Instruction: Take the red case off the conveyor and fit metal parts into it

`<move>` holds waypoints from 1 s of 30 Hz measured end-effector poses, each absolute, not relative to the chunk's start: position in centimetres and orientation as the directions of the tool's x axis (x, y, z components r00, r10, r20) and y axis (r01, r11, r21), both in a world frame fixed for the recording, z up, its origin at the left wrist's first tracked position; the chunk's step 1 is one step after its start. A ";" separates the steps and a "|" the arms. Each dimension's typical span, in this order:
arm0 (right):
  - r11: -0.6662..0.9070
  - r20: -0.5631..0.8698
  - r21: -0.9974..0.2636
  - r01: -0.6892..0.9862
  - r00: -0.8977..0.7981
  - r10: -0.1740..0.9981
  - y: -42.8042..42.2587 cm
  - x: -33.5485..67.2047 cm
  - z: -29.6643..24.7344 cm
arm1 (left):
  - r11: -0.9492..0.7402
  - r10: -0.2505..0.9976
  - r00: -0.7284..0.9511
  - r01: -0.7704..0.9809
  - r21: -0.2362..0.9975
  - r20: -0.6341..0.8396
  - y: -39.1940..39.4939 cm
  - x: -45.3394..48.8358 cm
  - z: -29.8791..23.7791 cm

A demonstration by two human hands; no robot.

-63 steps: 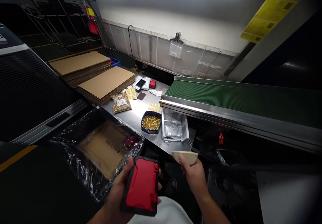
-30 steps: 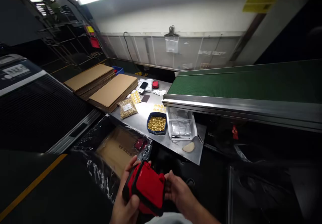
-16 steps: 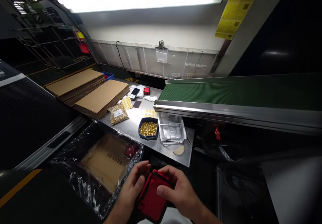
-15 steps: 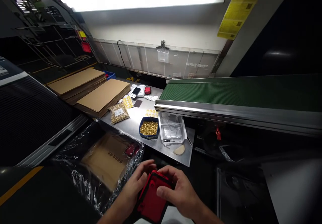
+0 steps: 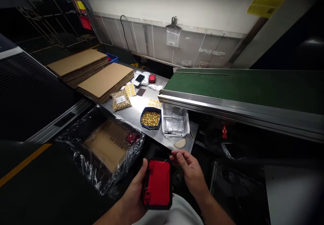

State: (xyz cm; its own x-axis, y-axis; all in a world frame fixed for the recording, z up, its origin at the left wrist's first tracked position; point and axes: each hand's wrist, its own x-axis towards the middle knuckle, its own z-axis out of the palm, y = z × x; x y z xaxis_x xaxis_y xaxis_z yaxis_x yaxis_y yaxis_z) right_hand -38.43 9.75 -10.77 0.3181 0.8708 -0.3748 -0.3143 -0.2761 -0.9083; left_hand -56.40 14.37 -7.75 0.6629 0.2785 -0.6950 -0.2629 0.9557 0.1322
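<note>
My left hand (image 5: 135, 193) grips a flat red and black plastic case (image 5: 157, 183) from its left side, holding it face up over my lap. My right hand (image 5: 189, 171) hovers just right of the case's top edge, fingers apart and holding nothing. A small beige half-round piece (image 5: 180, 143) lies on the near corner of the steel table (image 5: 134, 112).
A blue tray of brass parts (image 5: 151, 118) and a clear bin (image 5: 175, 123) stand on the table. A bag of brass parts (image 5: 120, 100), stacked cardboard sheets (image 5: 106, 80) and a phone (image 5: 139, 80) lie farther back. A plastic-lined carton (image 5: 106, 147) sits left. A green conveyor (image 5: 235, 90) runs right.
My right hand set the beige piece on the table corner, joined the left on the case, then came off it. The case has been turned flat, face up.
</note>
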 end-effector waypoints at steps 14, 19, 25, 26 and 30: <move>-0.543 -0.612 -0.790 -0.286 0.306 0.730 10.0 -34.0 -23.3 | 0.940 0.284 0.503 -0.313 0.135 -0.816 16.6 -53.3 -9.6; -0.547 -0.525 -0.834 -0.074 0.412 0.745 11.4 -30.5 -26.0 | 0.942 0.333 0.609 -0.254 0.221 -0.720 17.6 -55.9 -10.5; -0.541 -0.328 -0.765 0.349 0.512 0.794 14.4 -26.6 -28.2 | 0.845 0.451 0.524 0.010 0.534 -0.723 17.2 -58.1 -11.9; -0.523 -0.297 -0.743 0.417 0.494 0.817 15.1 -26.8 -28.3 | 0.829 0.487 0.474 0.013 0.559 -0.734 16.6 -58.3 -12.4; -0.407 -0.238 -0.652 0.639 0.337 0.911 17.9 -29.7 -29.3 | 0.803 0.581 0.312 -0.071 0.591 -0.752 14.3 -59.4 -14.5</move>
State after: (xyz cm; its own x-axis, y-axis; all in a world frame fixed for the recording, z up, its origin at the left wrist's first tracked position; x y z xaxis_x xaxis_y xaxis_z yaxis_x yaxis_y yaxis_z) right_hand -29.67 17.89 -29.32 0.3369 0.9109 -0.2383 0.6394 -0.4071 -0.6523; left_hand -59.44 14.28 -14.52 0.3119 0.5811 -0.7517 -0.0710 0.8032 0.5915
